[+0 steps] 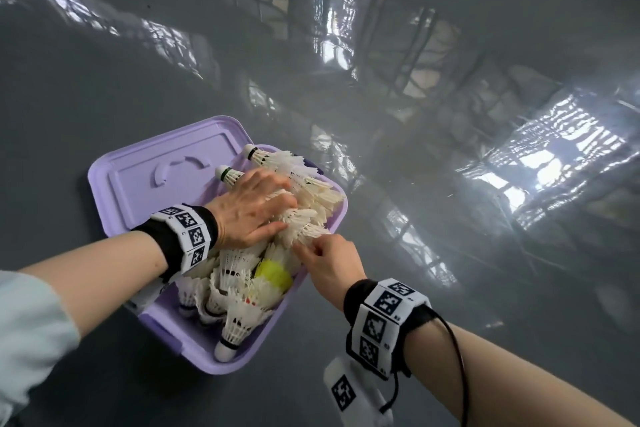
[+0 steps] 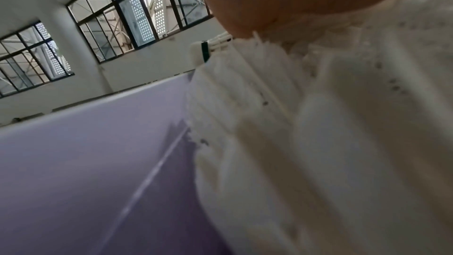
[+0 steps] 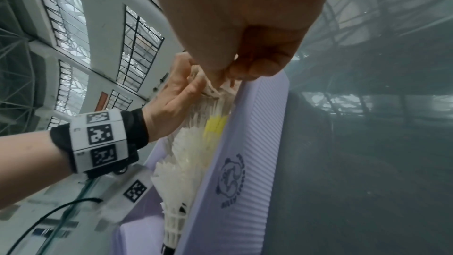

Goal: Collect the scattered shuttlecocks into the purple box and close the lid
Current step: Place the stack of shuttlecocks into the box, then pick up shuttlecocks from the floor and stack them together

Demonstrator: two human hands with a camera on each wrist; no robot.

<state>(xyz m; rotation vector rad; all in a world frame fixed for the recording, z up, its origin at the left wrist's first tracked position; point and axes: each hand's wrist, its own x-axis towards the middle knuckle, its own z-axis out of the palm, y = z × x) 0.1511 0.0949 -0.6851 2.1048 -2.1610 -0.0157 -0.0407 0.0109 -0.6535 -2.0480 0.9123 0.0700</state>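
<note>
Left hand [image 1: 249,208] presses flat on shuttlecocks [image 1: 304,191] overtopping the purple box [image 1: 239,359] rim (right hand [image 1: 329,262] pinches feathers).

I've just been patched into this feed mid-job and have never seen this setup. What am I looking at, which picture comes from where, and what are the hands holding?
There is no machine here: a person works with two bare hands, wearing bands with black-and-white marker squares on the wrists. The big picture comes from a camera on the head, looking down. The other two come from cameras on each wrist, looking along the hand.

On the glossy grey floor sits the purple box, heaped with white shuttlecocks and one yellow shuttlecock. Its lid lies open behind it.

The left hand presses flat on the pile. The right hand pinches feathers of a shuttlecock at the box's edge with its fingers. The left wrist view is mostly blurred feathers.
</note>
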